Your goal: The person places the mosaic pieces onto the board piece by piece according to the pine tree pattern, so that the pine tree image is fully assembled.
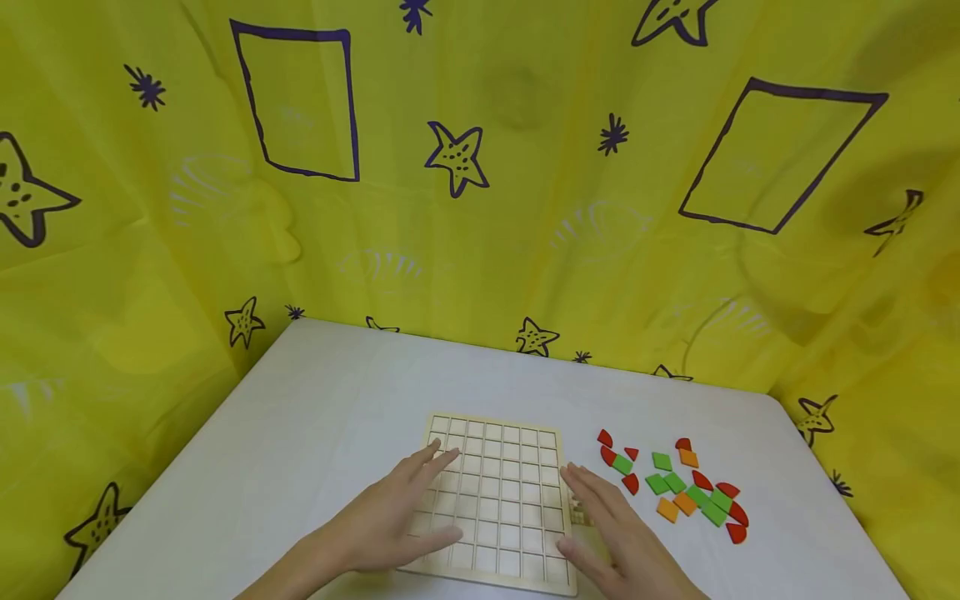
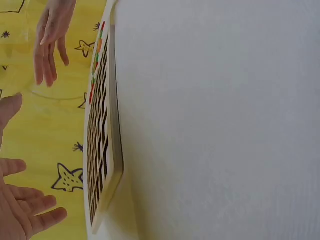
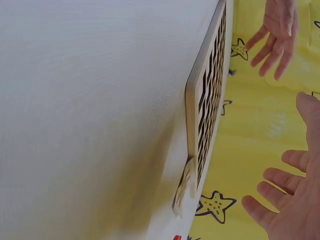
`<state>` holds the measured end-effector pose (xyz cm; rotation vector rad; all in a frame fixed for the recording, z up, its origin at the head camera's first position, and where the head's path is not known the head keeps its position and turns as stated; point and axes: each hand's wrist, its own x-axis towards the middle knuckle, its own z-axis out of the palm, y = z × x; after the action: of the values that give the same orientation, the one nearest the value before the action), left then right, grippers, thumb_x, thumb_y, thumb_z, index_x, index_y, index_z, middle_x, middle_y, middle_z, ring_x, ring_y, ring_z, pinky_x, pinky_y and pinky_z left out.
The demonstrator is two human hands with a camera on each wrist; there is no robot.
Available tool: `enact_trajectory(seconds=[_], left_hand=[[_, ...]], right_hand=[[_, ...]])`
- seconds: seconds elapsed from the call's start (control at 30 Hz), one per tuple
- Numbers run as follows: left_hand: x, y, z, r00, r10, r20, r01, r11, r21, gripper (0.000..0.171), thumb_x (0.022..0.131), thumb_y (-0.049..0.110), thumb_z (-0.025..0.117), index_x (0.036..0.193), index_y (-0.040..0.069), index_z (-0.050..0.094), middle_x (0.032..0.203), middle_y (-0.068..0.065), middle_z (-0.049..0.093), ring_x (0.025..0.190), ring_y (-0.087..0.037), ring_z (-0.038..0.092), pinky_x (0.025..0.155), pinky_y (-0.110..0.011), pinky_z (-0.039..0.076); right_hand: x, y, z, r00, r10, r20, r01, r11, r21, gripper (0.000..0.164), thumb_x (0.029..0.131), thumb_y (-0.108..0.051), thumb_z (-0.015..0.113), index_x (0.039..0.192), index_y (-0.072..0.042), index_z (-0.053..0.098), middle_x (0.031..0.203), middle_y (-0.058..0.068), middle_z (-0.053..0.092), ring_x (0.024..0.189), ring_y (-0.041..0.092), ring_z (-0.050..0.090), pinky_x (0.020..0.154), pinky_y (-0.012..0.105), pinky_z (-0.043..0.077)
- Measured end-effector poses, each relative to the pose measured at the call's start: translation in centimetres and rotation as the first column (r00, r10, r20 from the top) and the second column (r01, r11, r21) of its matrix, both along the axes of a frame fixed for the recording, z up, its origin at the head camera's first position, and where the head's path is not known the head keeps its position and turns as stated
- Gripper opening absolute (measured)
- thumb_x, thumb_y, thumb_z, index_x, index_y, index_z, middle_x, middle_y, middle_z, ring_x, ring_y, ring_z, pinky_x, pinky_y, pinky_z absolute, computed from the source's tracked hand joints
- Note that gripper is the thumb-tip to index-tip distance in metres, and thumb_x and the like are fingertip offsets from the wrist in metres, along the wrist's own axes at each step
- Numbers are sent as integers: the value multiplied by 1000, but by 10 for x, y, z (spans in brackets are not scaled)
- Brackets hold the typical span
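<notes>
A pale wooden grid board (image 1: pixel 491 577) with rows of square cells lies flat on the white table; its cells look bare. My left hand (image 1: pixel 393 508) hovers over the board's left side, fingers spread and holding nothing. Over the right edge is my right hand (image 1: pixel 626 533), its fingers extended and also holding nothing. Both wrist views show a gap between the hands and the board (image 3: pixel 192 115). Against the board's right side lies a light wooden item (image 3: pixel 184 189), mostly hidden by my right hand in the head view, its kind unclear.
To the right of the board are scattered flat pieces: red quarter-rounds (image 1: pixel 737 533), a small red triangle (image 1: pixel 632 453), green squares (image 1: pixel 661 461) and orange squares (image 1: pixel 667 510). A yellow curtain (image 1: pixel 465 242) with drawn stars surrounds the white table (image 1: pixel 337 392).
</notes>
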<state>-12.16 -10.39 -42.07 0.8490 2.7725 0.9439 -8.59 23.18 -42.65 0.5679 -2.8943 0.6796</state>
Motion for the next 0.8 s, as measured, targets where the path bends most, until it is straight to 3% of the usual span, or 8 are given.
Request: enact_trajectory(seconds=[0.23, 0.4, 0.5, 0.8], left_hand=[[-13, -8, -9, 1000, 22, 20, -22, 1000, -3, 82, 94, 61, 62, 158, 16, 36, 164, -18, 31, 145, -41, 40, 102, -62, 47], [-25, -13, -16, 999, 31, 26, -31, 1000, -1, 78, 95, 56, 65, 156, 15, 39, 162, -21, 33, 145, -43, 39, 102, -64, 46], [-31, -15, -20, 999, 24, 22, -24, 1000, -2, 77, 95, 54, 65, 155, 12, 41, 160, -24, 34, 145, -44, 38, 104, -64, 45], [-47, -19, -27, 1000, -10, 26, 10, 1000, -8, 72, 92, 44, 72, 147, 3, 49, 150, -27, 45, 139, -44, 43, 108, -62, 42]], right_hand=[[-2, 11, 5, 989, -56, 139, 65, 996, -56, 77, 94, -56, 67, 159, -27, 37, 158, -3, 42, 139, 24, 47, 102, 56, 49], [-6, 18, 6, 986, -73, 152, 88, 992, -93, 77, 94, -50, 70, 159, -27, 36, 156, 3, 43, 136, 28, 48, 102, 61, 48], [-10, 23, 3, 990, -75, 122, 87, 992, -95, 77, 95, -48, 70, 159, -27, 35, 156, 4, 45, 135, 29, 50, 101, 62, 48], [-19, 40, -10, 995, -64, -81, 58, 996, -69, 74, 94, -37, 75, 158, -23, 39, 153, 5, 51, 135, 31, 51, 101, 58, 48]])
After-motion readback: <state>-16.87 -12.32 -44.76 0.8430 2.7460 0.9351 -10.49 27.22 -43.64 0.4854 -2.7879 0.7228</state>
